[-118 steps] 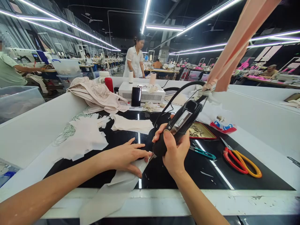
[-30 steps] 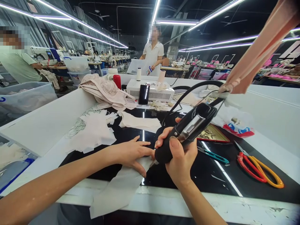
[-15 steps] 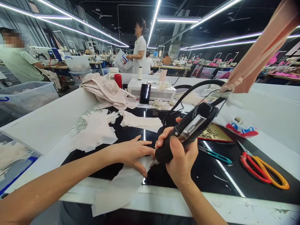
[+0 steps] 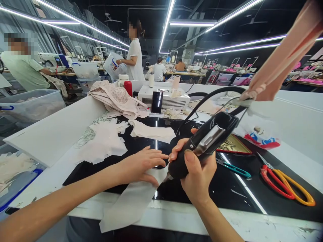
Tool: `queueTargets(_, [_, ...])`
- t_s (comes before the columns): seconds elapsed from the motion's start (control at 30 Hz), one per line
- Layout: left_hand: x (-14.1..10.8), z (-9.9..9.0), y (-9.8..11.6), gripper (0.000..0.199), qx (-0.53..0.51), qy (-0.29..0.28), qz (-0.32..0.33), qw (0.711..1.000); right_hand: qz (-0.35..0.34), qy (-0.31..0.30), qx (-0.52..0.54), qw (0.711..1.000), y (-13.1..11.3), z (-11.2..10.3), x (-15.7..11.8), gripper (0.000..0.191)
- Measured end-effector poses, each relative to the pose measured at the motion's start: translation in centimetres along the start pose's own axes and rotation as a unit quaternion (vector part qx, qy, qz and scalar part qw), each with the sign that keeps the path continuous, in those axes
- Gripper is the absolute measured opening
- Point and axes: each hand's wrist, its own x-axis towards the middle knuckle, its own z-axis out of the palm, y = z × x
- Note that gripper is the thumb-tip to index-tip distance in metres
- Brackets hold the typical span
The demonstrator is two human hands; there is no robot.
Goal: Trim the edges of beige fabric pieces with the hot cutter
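Note:
My right hand (image 4: 198, 174) is wrapped round a black corded hand tool (image 4: 202, 144) with a lever on its side. Its metal tip (image 4: 168, 176) points down to the left, at the right edge of a white fabric piece (image 4: 131, 205); contact between them is hard to make out. On that piece my left hand (image 4: 143, 164) lies with fingers stretched out and thumb apart, fingertips close to the tool. The fabric hangs over the table's near edge. Beyond the left hand lie another pale fabric piece (image 4: 152, 131) and a pile of white cut pieces (image 4: 103, 141).
Scissors (image 4: 285, 185), teal snips (image 4: 234, 168) and a tray of metal parts (image 4: 234, 144) lie at right. A phone (image 4: 156, 102) leans on a white box (image 4: 166, 95). Pale bra cups (image 4: 116, 95) are stacked at left. The tool's cable (image 4: 209, 101) arches overhead; co-workers are beyond.
My right hand and the tool have shifted slightly right and down. The left fingers lie closer together over the fabric. A standing person carrying a plastic bin has moved left.

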Motion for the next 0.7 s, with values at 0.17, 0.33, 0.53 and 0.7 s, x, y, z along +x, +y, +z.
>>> queueTargets(0.17, [-3.4, 1.5, 3.0, 0.006, 0.126, 0.071, -0.091, 0.985, -0.004, 0.014, -0.016, 1.0, -0.3, -0.7, 0.6, 0.031])
queueTargets(0.33, [-4.8, 3.3, 3.6, 0.016, 0.18, 0.053, -0.088, 0.978, -0.005, 0.019, -0.025, 0.999, -0.3, -1.0, 1.0, 0.03])
queueTargets(0.53, [-4.8, 2.4, 1.2, 0.033, 0.099, 0.05, -0.005, 0.994, -0.006, 0.023, -0.035, 0.999, -0.9, -1.0, 1.0, 0.031])
queueTargets(0.7, [-4.2, 1.3, 0.6, 0.03, 0.074, 0.084, 0.014, 0.994, -0.003, 0.009, -0.036, 0.999, -0.7, -0.8, 0.8, 0.024])
